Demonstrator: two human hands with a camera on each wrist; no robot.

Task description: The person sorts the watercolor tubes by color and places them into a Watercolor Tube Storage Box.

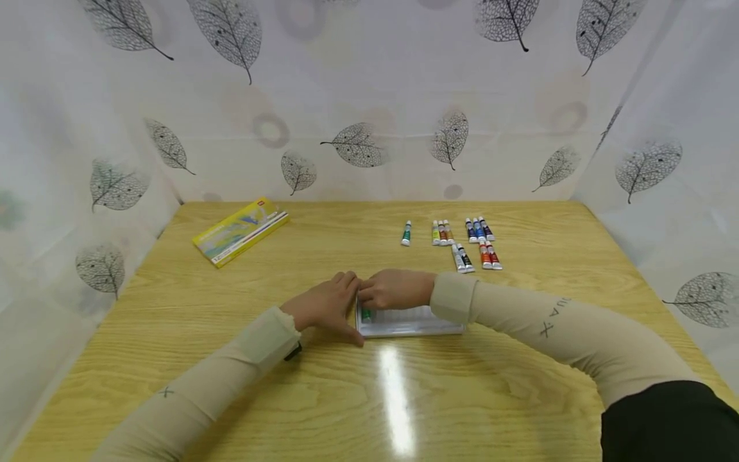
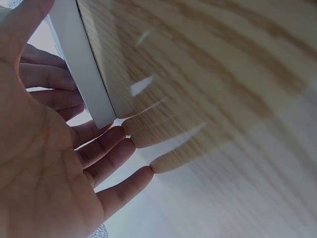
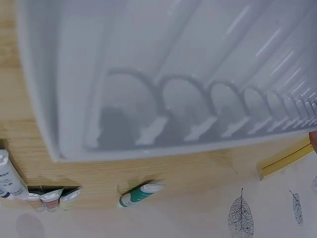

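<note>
A white slotted plastic tray [image 1: 412,330] lies on the table in front of me. A green paint tube [image 1: 366,315] shows at the tray's left end, its upper part hidden under my right hand [image 1: 395,289]. The curled fingers of that hand hold the tube there. My left hand [image 1: 329,307] rests at the tray's left side with its fingers extended. In the left wrist view, the fingers of the left hand [image 2: 49,148] touch the edge of the white tray [image 2: 91,64]. Seen from the right wrist, several rounded slots of the tray [image 3: 198,106] hold nothing.
Behind the tray lie a single green tube [image 1: 407,233], a group of yellow and brownish tubes [image 1: 442,233], blue and dark tubes [image 1: 479,230], a white and black pair [image 1: 462,258] and two red-orange tubes [image 1: 490,255]. A yellow box [image 1: 240,231] lies at the back left.
</note>
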